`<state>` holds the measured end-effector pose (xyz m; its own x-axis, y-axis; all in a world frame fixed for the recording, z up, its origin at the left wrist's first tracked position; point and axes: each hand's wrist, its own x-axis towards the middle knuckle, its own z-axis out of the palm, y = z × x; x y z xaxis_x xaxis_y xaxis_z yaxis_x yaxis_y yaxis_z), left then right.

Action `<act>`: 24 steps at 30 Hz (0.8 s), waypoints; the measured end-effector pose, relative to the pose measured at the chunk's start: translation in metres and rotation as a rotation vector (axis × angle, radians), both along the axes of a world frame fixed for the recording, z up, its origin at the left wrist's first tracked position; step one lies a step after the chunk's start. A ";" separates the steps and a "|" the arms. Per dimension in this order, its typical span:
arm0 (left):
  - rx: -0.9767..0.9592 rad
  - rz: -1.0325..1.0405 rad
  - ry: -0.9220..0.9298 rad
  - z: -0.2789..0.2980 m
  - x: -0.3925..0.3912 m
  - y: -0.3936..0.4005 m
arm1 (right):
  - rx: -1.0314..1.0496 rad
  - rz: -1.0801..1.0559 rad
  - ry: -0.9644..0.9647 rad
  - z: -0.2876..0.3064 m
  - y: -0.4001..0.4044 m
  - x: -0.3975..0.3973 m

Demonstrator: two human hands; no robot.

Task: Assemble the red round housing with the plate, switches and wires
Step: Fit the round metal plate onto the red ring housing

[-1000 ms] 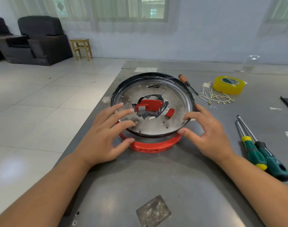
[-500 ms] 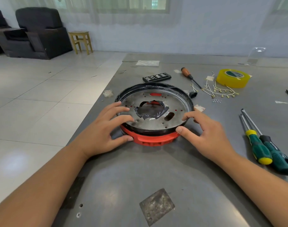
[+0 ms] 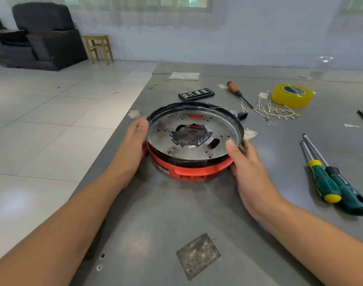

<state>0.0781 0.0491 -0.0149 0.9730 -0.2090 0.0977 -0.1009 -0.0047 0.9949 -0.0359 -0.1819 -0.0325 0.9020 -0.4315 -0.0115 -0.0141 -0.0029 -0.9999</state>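
The red round housing (image 3: 194, 172) lies on the grey table (image 3: 160, 223). A round metal plate (image 3: 164, 139) with a black rim sits on top of it, slightly tilted, with dark torn tape around its centre hole. My left hand (image 3: 133, 145) grips the left side of the stack, thumb at the plate's rim, fingers hidden behind it. My right hand (image 3: 245, 162) holds the right side, thumb over the rim and fingers along the red wall. A bunch of short wires (image 3: 276, 112) with brass terminals lies behind on the right, beside a small black connector (image 3: 241, 116).
Two green screwdrivers (image 3: 331, 182) lie at the right. Behind the housing are a black bit case (image 3: 196, 94), an orange-handled screwdriver (image 3: 236, 92), a yellow tape roll (image 3: 292, 96) and tiny screws (image 3: 272, 124). The table's left edge (image 3: 123, 124) drops to a tiled floor.
The plate, tilted up a second ago, has come down onto the red housing. Both hands slid from the plate's top face to the sides of the stack.
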 end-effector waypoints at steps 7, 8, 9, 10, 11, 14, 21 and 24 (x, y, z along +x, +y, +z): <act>0.067 0.169 -0.021 -0.008 -0.045 -0.016 | -0.130 -0.042 0.035 0.014 -0.011 0.013; 0.034 0.150 -0.007 -0.010 -0.051 -0.016 | -0.151 -0.042 0.036 0.016 -0.016 0.016; 0.007 0.130 0.007 -0.011 -0.057 -0.017 | -0.178 -0.042 0.038 0.018 -0.021 0.019; -0.008 0.109 0.022 -0.012 -0.063 -0.019 | -0.208 -0.039 0.040 0.021 -0.025 0.022; -0.019 0.088 0.031 -0.013 -0.070 -0.021 | -0.234 -0.037 0.044 0.024 -0.029 0.024; -0.053 0.042 0.035 -0.014 -0.089 -0.030 | -0.257 -0.026 0.052 0.027 -0.041 0.032; 0.267 0.295 -0.260 -0.011 -0.090 -0.028 | -0.287 -0.093 -0.002 0.017 -0.051 0.035; 0.598 0.186 -0.861 -0.009 -0.075 -0.018 | -0.580 -0.094 -0.215 0.013 -0.054 0.019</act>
<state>0.0026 0.0307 -0.0238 0.6464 -0.3058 0.6990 -0.7170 -0.5567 0.4194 -0.0164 -0.2355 -0.0199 0.8160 -0.3909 0.4258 0.1603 -0.5548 -0.8164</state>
